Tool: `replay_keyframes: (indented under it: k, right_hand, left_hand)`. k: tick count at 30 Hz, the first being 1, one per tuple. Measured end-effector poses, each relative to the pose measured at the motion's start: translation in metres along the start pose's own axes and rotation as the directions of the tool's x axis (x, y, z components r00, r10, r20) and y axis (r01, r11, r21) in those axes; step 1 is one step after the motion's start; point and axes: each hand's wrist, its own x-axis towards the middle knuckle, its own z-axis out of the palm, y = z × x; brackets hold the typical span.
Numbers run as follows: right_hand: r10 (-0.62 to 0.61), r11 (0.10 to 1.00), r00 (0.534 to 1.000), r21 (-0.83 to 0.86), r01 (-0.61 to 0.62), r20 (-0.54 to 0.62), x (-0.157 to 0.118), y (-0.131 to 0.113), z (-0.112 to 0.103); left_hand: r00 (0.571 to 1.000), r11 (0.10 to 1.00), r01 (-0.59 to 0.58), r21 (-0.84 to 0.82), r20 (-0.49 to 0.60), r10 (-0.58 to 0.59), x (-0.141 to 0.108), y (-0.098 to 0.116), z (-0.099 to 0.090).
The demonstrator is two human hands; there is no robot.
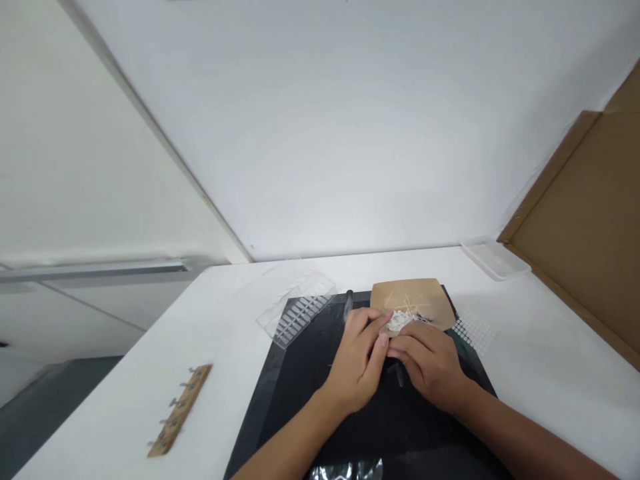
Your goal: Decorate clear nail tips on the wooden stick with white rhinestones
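Note:
My left hand (357, 360) and my right hand (430, 363) meet at the near edge of a brown paper tray (435, 297). On both, the fingers are bent and pressed together at the tips; whatever sits between them is hidden or too small to name. Inside the tray lies a pile of small white pieces (399, 321), with thin pale sticks (406, 301) behind it and something dark beside it. Beneath both wrists is a black mat (295, 407). A small, clear-looking object (397, 373) rests on the mat just below my fingers.
Left of the tray are a dark rod (349, 303) and clear plastic sheets with rows of pale shapes (305, 313). A white-dotted sheet (475, 331) lies right. A wooden strip with metal clips (181, 410), shiny plastic (347, 470), white tray (495, 260) and cardboard (580, 227) surround.

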Motion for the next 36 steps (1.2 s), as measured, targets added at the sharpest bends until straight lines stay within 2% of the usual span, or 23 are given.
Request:
replay_keyframes:
  k: [7, 11, 16, 22, 30, 36]
  right_hand:
    - [0.061, 0.994, 0.998, 0.089, -0.058, -0.03, -0.0034, 0.0006, 0.0026]
    - [0.12, 0.981, 0.993, 0.154, -0.116, -0.019, -0.0052, 0.0, 0.0041]
    - [0.142, 0.98, 0.99, 0.142, -0.137, -0.021, -0.0066, -0.0011, 0.0058]
    - [0.163, 0.98, 0.987, 0.118, -0.161, -0.008, -0.0059, -0.0026, 0.0062]
    - [0.233, 0.956, 0.972, 0.188, -0.224, -0.027, -0.0068, 0.0033, 0.0057]
    - [0.29, 0.908, 0.951, 0.281, -0.309, 0.107, -0.0055, 0.0047, 0.0069]
  left_hand:
    - [0.999, 0.993, 0.007, -0.12, 0.052, -0.001, 0.0023, 0.0037, -0.0008]
    - [0.997, 0.992, -0.045, -0.114, 0.057, 0.052, 0.0025, 0.0045, -0.0011]
    - [0.991, 0.991, -0.097, -0.09, 0.079, 0.104, 0.0033, 0.0039, 0.0002]
    - [0.983, 0.984, -0.173, -0.034, 0.048, 0.175, 0.0033, 0.0004, 0.0017]
    - [0.978, 0.978, -0.21, -0.004, 0.011, 0.21, 0.0082, 0.001, -0.0023]
    - [0.968, 0.97, -0.237, 0.046, -0.07, 0.24, 0.0095, 0.0038, -0.0051]
